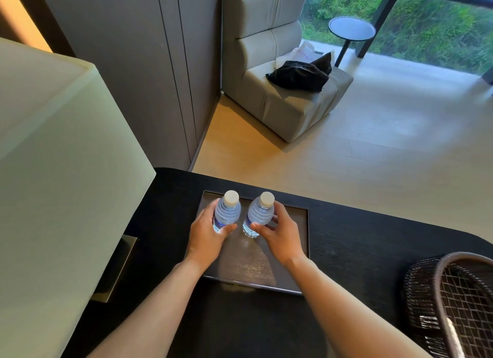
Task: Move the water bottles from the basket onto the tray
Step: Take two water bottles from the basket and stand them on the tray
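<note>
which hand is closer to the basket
Right. The right hand is on the right bottle on the tray, with bare table before the basket. The left hand holds the left bottle, farther away.

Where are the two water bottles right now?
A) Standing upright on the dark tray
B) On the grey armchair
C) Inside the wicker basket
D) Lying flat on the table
A: the left bottle and the right bottle stand upright on the tray, each held by one hand.
</note>
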Motion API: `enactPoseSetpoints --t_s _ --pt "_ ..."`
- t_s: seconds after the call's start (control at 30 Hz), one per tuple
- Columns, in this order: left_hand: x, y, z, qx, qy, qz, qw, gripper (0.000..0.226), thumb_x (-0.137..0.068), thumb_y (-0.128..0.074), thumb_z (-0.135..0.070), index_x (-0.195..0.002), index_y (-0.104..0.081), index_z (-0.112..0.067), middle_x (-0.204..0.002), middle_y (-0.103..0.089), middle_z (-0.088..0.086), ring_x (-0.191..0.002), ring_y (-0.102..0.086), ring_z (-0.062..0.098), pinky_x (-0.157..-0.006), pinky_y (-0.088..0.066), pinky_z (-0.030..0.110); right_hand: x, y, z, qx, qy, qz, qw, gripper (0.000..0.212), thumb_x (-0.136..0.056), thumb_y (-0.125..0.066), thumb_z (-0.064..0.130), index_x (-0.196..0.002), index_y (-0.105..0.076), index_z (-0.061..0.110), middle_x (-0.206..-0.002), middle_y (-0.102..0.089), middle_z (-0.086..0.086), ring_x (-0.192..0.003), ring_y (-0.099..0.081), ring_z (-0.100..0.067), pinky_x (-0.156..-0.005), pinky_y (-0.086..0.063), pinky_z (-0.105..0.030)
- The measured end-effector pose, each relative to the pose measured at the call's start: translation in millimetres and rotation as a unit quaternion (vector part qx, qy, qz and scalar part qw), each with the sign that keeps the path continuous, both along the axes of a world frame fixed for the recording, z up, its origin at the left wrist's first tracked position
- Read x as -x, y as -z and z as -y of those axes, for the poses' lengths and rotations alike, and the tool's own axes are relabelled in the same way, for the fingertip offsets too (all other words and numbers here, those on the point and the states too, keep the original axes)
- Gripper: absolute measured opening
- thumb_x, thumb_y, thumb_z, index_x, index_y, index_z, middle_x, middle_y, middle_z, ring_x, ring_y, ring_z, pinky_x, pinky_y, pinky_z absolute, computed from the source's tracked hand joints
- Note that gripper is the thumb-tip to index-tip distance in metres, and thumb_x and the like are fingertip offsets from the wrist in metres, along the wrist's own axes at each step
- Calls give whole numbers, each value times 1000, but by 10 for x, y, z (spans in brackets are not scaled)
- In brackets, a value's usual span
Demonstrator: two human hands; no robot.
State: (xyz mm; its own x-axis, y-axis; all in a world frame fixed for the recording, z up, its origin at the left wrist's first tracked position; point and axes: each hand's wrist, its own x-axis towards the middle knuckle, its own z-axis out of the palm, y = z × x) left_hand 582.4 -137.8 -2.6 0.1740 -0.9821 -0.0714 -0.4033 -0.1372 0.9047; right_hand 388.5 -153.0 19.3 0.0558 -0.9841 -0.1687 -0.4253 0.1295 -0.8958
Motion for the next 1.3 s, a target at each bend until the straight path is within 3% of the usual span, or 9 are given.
enactPoseSetpoints --t_s 0.17,0.53,0.73,0.9,0.97,1.03,1.17,1.3 --pt "-90 4 200 25 -4 0 1000 68 -81 -85 -15 -143 -56 -22 -136 -66 -3 -126 -61 11 -105 -53 33 -134 13 182 14 3 8 1000 65 -85 -82 16 -140 -49 28 -127 -62 12 -117 -61 -8 -102 -53 -30" --pt "-205 69 471 37 -14 11 999 68 -83 -84 -16 -144 -55 -23 -137 -66 -4 -124 -59 6 -97 -45 16 -339 46 434 24 12 14 1000 62 -84 -83 16 -136 -52 29 -124 -67 9 -114 -65 -10 -103 -56 -38" --pt "-207 99 466 30 -17 13 999 72 -83 -85 -18 -146 -51 -25 -139 -64 -5 -129 -59 11 -108 -52 36 -345 67 418 20 21 1 1000 70 -81 -85 21 -141 -49 30 -128 -67 10 -116 -65 -10 -104 -55 -42" --pt "-231 121 428 -35 -46 2 998 97 -81 -86 -25 -161 -31 -19 -154 -53 8 -143 -50 24 -111 -41 34 -277 60 340 -8 23 -26 999 93 -80 -86 30 -157 -34 22 -151 -56 -1 -136 -53 -18 -115 -45 -46" --pt "-237 122 337 -60 -62 -11 996 101 -81 -86 -28 -162 -27 -19 -160 -46 11 -148 -44 26 -116 -39 41 -191 65 219 -16 33 -30 999 95 -81 -86 33 -158 -32 22 -156 -51 -3 -142 -49 -20 -117 -43 -45" --pt "-221 118 170 -77 -80 -12 994 99 -82 -85 -31 -162 -29 -19 -161 -44 12 -148 -44 27 -118 -41 46 -71 52 42 -20 43 -23 999 92 -82 -85 32 -158 -34 22 -157 -50 -3 -143 -48 -20 -117 -43 -43" --pt "-45 108 -380 -85 -117 -13 989 87 -85 -83 -30 -158 -38 -12 -153 -51 14 -141 -52 26 -114 -45 45 293 -15 -421 -9 55 -42 998 80 -85 -82 35 -153 -42 22 -150 -55 0 -133 -54 -14 -111 -49 -40" --pt "387 27 -1042 -62 -89 13 994 74 -85 -82 -27 -149 -51 -9 -140 -61 11 -130 -59 23 -108 -50 47 829 -114 -1037 -10 53 -64 996 71 -87 -79 37 -149 -49 22 -146 -58 3 -131 -55 -10 -110 -50 -36"
